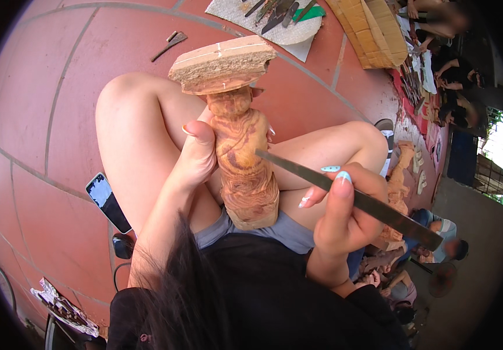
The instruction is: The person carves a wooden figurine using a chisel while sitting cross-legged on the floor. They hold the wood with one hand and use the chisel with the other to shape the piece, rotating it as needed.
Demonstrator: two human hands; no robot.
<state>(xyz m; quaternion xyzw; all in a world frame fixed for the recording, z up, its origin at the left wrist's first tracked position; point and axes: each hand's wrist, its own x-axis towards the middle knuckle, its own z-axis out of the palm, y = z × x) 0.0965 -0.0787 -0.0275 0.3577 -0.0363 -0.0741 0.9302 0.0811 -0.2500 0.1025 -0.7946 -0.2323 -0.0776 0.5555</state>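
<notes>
A person seated on a red tiled floor held a wooden figure, its grain boldly swirled, between the thighs, its base at the lap and a broad rough slab at its top. The left hand gripped it, thumb on the near side and fingertips showing round the far edge. The right hand pinched a long flat metal tool, whose tip appeared to touch the figure's right side. Work of this kind, by the look of it, called for a firm brace against the legs, light strokes along the grain and the left fingers well out of the tip's path. Pale marks lined the slab but formed no readable words. No brand or label could be made out on figure or tool; the screen of a phone nearby was illegible.
</notes>
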